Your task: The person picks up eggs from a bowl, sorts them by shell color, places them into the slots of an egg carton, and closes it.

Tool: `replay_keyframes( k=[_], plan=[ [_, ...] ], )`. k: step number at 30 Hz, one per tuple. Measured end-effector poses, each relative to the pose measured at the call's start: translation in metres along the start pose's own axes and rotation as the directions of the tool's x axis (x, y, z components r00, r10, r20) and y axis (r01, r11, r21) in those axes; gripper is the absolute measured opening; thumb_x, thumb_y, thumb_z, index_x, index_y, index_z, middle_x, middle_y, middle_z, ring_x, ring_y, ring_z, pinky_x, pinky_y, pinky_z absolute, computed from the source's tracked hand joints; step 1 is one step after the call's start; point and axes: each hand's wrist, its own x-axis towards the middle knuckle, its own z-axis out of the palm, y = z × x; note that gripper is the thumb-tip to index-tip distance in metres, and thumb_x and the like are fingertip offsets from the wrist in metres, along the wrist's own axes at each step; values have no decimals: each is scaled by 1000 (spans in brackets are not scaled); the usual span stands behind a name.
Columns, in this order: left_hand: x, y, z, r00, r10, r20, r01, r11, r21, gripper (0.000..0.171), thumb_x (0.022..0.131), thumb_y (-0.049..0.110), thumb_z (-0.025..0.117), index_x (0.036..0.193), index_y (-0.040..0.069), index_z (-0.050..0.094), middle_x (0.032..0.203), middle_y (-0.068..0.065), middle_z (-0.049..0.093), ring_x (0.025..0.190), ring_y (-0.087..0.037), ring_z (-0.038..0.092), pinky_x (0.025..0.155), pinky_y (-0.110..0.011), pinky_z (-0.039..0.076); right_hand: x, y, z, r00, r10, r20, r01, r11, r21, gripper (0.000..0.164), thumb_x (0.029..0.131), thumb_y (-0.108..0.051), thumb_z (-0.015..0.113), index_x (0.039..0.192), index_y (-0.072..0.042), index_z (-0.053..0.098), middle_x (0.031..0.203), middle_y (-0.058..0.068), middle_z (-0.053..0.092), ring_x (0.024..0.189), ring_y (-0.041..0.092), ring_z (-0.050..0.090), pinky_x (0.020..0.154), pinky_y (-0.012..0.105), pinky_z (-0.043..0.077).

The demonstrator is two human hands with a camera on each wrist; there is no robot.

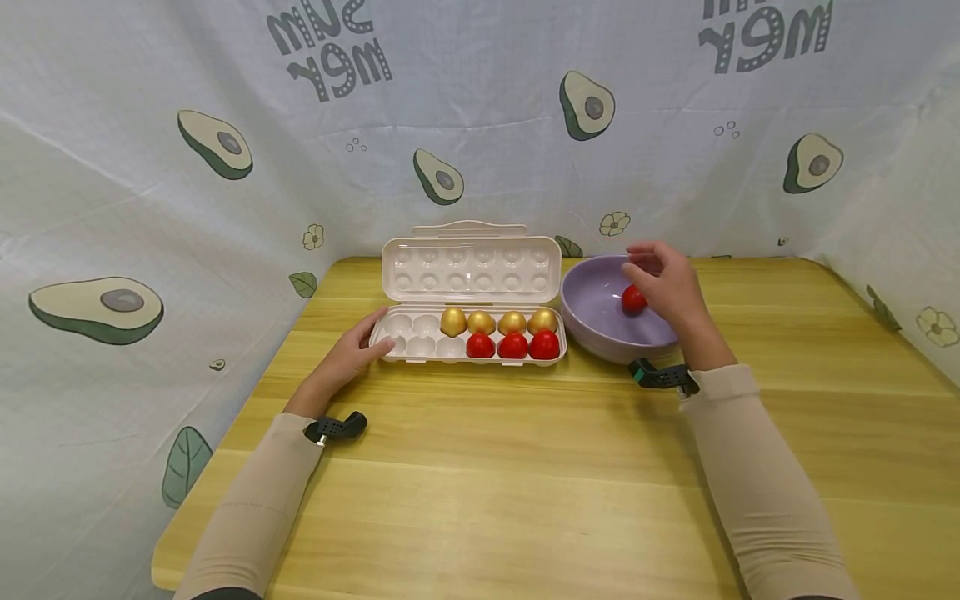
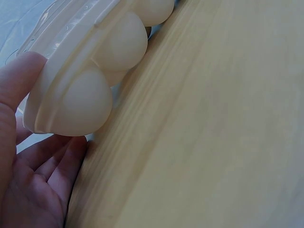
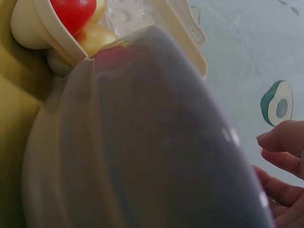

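A cream egg carton lies with its lid raised at the back. Gold eggs fill several cups of its back row, and three red eggs sit at the right of the front row. My left hand holds the carton's left end, thumb on the rim and fingers at the end wall. Over the right rim of a purple bowl hovers my right hand, fingers loosely bent and apart, nothing seen between them. Another red egg lies in the bowl, partly behind that hand.
The bowl stands close against the carton's right end on a wooden table. Behind the table hangs a white cloth printed with avocados. Cups at the carton's left hold no eggs.
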Motion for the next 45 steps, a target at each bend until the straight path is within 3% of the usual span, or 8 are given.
replay_keyframes(
  k=[32, 45],
  plan=[
    [0, 2, 0, 1000, -4, 3, 4, 1000, 6, 65, 91, 17, 53, 144, 6, 17, 148, -12, 14, 135, -26, 15, 108, -42, 15, 0, 16, -1, 998, 52, 39, -48, 995, -88, 44, 89, -33, 55, 123, -6, 50, 120, 18, 53, 110, 32, 48, 93, 47, 39],
    [11, -28, -4, 999, -10, -36, 11, 999, 39, 66, 89, 31, 57, 144, 20, 22, 148, 0, 18, 134, -16, 17, 108, -38, 16, -2, 19, -1, 988, 112, 105, -93, 981, -171, 44, 89, -31, 54, 123, -4, 49, 121, 20, 50, 111, 34, 45, 93, 50, 38]
  ],
)
